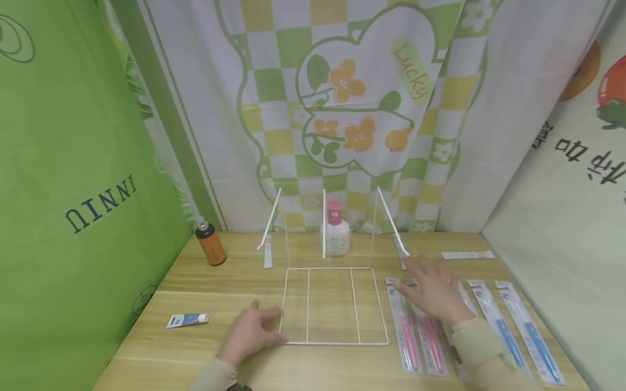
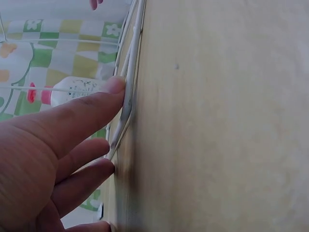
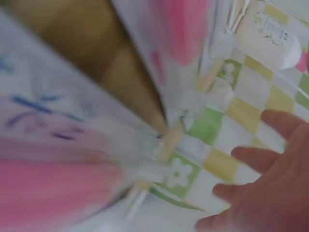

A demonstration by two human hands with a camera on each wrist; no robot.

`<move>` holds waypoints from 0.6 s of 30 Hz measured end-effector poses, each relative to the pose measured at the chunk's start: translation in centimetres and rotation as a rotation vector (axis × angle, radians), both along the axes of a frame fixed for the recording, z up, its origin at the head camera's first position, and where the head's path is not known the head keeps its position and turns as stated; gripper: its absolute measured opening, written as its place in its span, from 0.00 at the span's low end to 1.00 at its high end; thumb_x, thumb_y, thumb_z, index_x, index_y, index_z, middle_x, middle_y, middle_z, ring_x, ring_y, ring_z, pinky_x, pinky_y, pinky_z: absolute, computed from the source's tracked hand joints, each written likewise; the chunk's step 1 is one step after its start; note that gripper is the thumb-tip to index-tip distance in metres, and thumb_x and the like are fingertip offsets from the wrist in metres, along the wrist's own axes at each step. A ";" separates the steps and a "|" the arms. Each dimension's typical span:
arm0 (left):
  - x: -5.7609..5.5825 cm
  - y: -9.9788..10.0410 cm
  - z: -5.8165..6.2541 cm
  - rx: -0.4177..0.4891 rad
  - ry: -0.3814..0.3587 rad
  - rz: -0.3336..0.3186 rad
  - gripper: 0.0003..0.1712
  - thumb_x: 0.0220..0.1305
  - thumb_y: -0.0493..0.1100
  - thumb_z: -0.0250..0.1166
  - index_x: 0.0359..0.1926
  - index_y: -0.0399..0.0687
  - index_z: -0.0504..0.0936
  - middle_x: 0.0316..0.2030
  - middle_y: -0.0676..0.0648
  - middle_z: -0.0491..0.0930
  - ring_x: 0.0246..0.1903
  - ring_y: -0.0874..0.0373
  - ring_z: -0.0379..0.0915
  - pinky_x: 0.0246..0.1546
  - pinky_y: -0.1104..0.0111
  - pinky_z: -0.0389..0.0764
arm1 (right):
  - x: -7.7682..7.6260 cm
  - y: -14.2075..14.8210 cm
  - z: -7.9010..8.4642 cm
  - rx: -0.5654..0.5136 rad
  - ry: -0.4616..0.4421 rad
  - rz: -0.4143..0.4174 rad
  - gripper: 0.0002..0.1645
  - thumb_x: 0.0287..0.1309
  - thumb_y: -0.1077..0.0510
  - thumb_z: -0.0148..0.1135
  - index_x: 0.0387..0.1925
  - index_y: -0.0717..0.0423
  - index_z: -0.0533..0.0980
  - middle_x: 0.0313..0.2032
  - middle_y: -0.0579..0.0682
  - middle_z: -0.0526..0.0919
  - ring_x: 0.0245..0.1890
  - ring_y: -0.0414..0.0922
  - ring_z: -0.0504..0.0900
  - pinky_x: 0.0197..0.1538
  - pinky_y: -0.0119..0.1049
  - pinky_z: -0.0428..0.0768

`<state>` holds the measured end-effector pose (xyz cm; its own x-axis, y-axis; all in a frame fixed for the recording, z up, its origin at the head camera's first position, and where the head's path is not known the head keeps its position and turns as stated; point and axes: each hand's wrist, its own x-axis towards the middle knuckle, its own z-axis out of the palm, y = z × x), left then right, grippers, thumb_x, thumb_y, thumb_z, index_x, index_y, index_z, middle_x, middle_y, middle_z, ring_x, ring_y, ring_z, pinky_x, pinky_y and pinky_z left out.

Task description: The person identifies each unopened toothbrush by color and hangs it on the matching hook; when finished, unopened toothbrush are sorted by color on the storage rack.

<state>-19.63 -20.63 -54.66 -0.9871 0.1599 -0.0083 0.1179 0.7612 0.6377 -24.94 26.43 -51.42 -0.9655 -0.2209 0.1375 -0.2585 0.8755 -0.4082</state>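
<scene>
A white wire rack (image 1: 335, 344) stands mid-table, with a flat wire base and three prongs jutting forward from its tall back. My left hand (image 1: 251, 332) pinches the base at its front left corner; in the left wrist view the thumb (image 2: 115, 86) lies on the wire (image 2: 128, 96) with fingertips at the side. Over the packaged toothbrushes on the right, my right hand (image 1: 435, 290) is spread with nothing in it. Two pink toothbrushes (image 1: 409, 342) lie left of its wrist, blue toothbrushes (image 1: 511, 342) to its right. The forearm hides part of the packs between them.
Behind the rack stands a white pump bottle (image 1: 337, 239) with a pink top. An orange bottle (image 1: 212, 245) is at the back left, a small tube (image 1: 188, 320) at the left. Flat narrow strips (image 1: 468, 255) lie along the back. Curtains enclose the table.
</scene>
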 end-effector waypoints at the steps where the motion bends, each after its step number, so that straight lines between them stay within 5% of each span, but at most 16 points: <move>1: 0.1 0.0 0.0 -0.001 0.004 -0.003 0.40 0.47 0.60 0.87 0.62 0.56 0.89 0.68 0.38 0.80 0.74 0.19 0.57 0.70 0.21 0.56 | -0.1 0.2 -0.2 -0.018 0.003 0.020 0.49 0.75 0.29 0.57 0.82 0.53 0.62 0.79 0.76 0.57 0.76 0.88 0.40 0.63 0.93 0.30; 10: 0.6 0.1 0.3 -0.026 0.022 -0.056 0.36 0.53 0.61 0.83 0.61 0.53 0.89 0.65 0.50 0.84 0.77 0.23 0.54 0.73 0.24 0.50 | -0.3 0.9 -1.0 -0.121 -0.023 0.117 0.45 0.60 0.37 0.77 0.73 0.52 0.76 0.68 0.67 0.78 0.68 0.78 0.69 0.65 0.90 0.47; 14: 0.5 0.0 0.1 -0.041 0.043 -0.086 0.36 0.54 0.61 0.83 0.61 0.50 0.89 0.63 0.50 0.85 0.77 0.23 0.55 0.75 0.27 0.49 | -0.5 1.0 -1.0 -0.131 -0.071 0.127 0.40 0.55 0.45 0.83 0.68 0.52 0.81 0.60 0.59 0.86 0.63 0.67 0.80 0.65 0.81 0.67; 18: 0.4 -0.1 -0.1 -0.050 0.039 -0.084 0.37 0.53 0.61 0.83 0.61 0.51 0.89 0.63 0.51 0.85 0.77 0.23 0.55 0.75 0.27 0.50 | -0.5 0.8 -1.0 -0.118 -0.125 0.121 0.35 0.53 0.52 0.84 0.62 0.54 0.84 0.50 0.52 0.90 0.51 0.57 0.86 0.54 0.64 0.85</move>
